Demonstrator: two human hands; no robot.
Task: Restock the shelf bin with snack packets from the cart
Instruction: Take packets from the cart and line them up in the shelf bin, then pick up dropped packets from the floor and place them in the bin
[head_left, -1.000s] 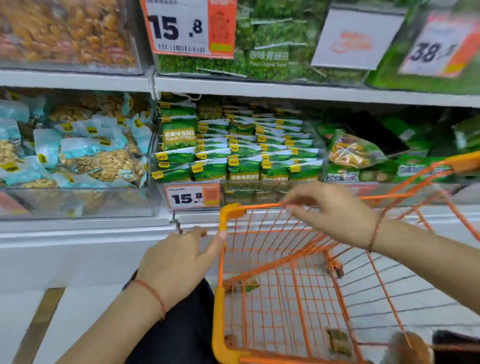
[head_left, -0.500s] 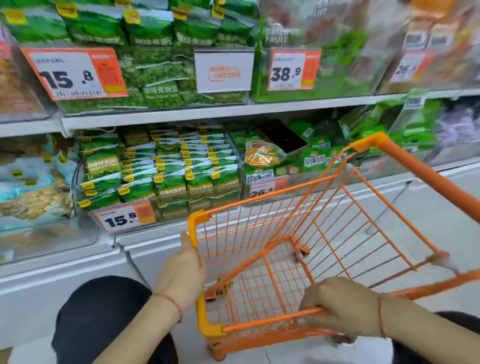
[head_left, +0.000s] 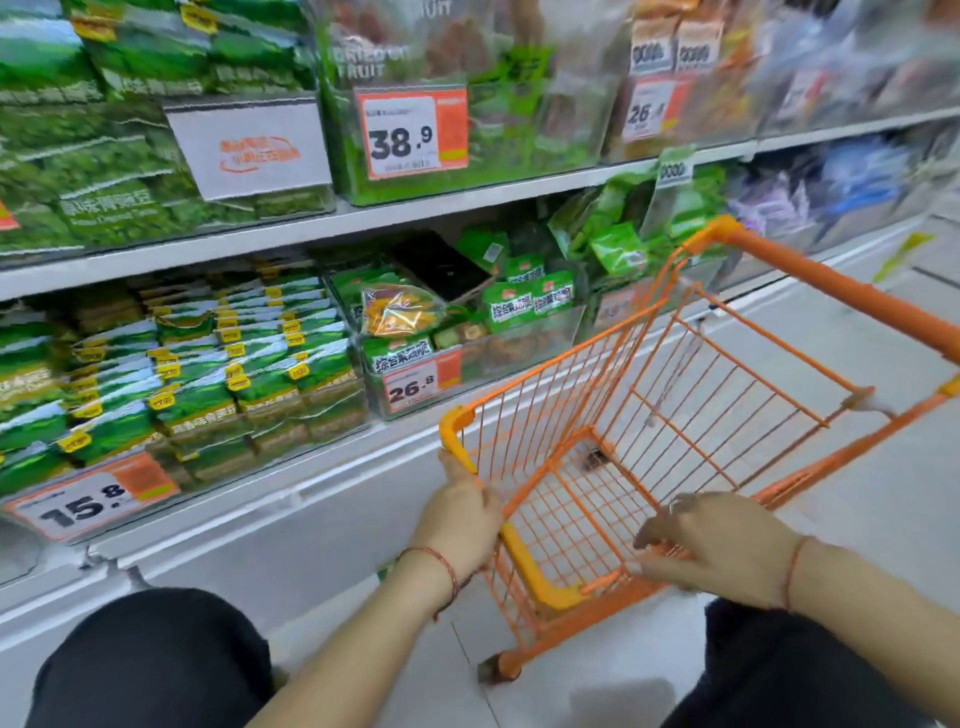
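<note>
Right now the small orange cart (head_left: 649, 467) stands on the floor, close to the low shelf, in the near middle of the scene. It is made of thin orange wire with thick orange corners and a fat orange handle on the far right. Its basket looks bare; I see no snack packets in it.

The left hand (head_left: 460, 519) grips the near left corner of the cart, with the thumb up along the orange post. The right hand (head_left: 717, 545) rests on the near rim with its fingers bent over the wire, but the blur hides how tight that hold is. I think both hands hold it this way to steer it or keep it from rolling.

To the left, the shelf bin (head_left: 171, 457) is packed with green snack packets (head_left: 197, 400) in neat rows, right up to the clear front wall. A 15.8 price tag (head_left: 93, 499) hangs on its front. So the filling looks done, or nearly done.

Next to it on the right, another clear bin (head_left: 467, 364) holds loose green bags and one orange bag (head_left: 400, 309), with a 26.8 tag.
</note>
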